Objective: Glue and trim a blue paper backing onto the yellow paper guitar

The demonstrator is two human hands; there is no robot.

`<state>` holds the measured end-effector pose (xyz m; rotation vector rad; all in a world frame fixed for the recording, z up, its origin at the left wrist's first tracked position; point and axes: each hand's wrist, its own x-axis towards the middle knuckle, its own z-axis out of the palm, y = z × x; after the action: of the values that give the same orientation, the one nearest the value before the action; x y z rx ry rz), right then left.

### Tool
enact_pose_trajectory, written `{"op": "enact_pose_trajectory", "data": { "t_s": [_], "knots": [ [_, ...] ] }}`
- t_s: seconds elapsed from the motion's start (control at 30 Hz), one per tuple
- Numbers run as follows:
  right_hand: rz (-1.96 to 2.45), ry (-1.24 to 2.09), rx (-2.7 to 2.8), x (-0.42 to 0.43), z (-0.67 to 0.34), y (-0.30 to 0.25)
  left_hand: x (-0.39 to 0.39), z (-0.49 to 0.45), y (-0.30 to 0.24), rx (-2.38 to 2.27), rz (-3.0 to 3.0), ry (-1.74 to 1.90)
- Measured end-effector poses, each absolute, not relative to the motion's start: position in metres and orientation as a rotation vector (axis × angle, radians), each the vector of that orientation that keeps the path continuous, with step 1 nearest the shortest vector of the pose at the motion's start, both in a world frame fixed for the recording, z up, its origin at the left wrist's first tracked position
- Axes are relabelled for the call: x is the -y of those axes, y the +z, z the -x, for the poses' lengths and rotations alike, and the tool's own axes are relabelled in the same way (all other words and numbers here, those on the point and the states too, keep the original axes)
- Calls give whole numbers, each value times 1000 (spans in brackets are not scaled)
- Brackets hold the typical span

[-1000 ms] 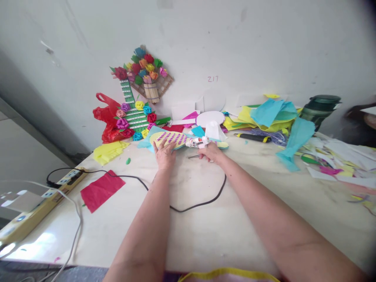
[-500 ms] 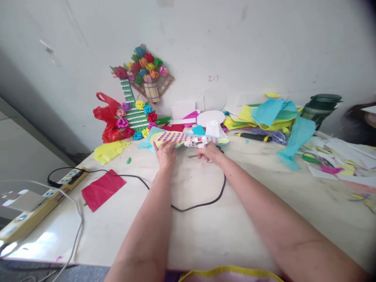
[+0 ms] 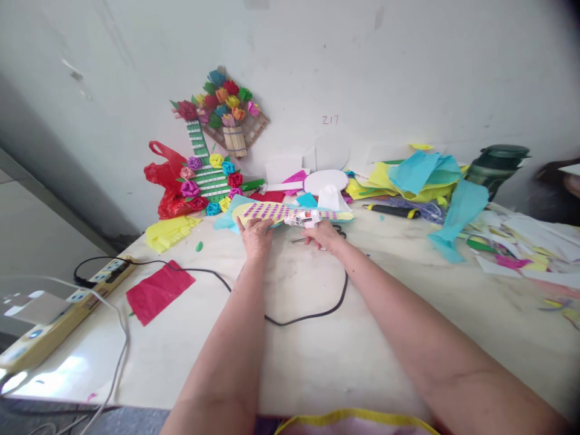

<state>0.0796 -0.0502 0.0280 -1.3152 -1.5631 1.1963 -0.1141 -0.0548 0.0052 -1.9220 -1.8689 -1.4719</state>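
A guitar-shaped yellow paper cutout with rows of purple strips lies on light blue crepe paper. At its near left edge rests my left hand, fingers spread and pressing on the cutout. My right hand is closed around a white patterned hot glue gun, whose nozzle points left over the cutout's middle. What the nozzle touches cannot be made out. Dark-handled scissors lie partly hidden beneath my right hand. The gun's black cord loops across the table.
At left are a power strip, red crepe paper and yellow crepe paper. A flower-decorated green guitar leans on the wall. Right of my hands lie a utility knife, paper scraps and a dark green bottle.
Almost nothing differs. Both hands, the glue gun and the cutout keep their places, and the view has shifted very slightly.
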Motion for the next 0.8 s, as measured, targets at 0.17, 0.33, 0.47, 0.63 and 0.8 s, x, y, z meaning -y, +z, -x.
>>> {"op": "enact_pose_trajectory", "data": {
  "t_s": [0.17, 0.33, 0.47, 0.63, 0.8],
  "knots": [
    [1390, 1151, 1518, 50, -79, 27, 55, 115, 6, 1896, 1922, -1480],
    [1416, 1096, 1515, 49, -78, 27, 54, 115, 6, 1903, 1925, -1604],
    [1437, 1050, 1503, 47, -77, 26, 52, 115, 4, 1871, 1934, -1577],
    [1468, 1030, 1491, 43, -78, 23, 52, 115, 5, 1850, 1927, -1612],
    [1476, 1012, 1477, 44, -78, 24, 54, 113, 8, 1845, 1915, -1550]
  ]
}}
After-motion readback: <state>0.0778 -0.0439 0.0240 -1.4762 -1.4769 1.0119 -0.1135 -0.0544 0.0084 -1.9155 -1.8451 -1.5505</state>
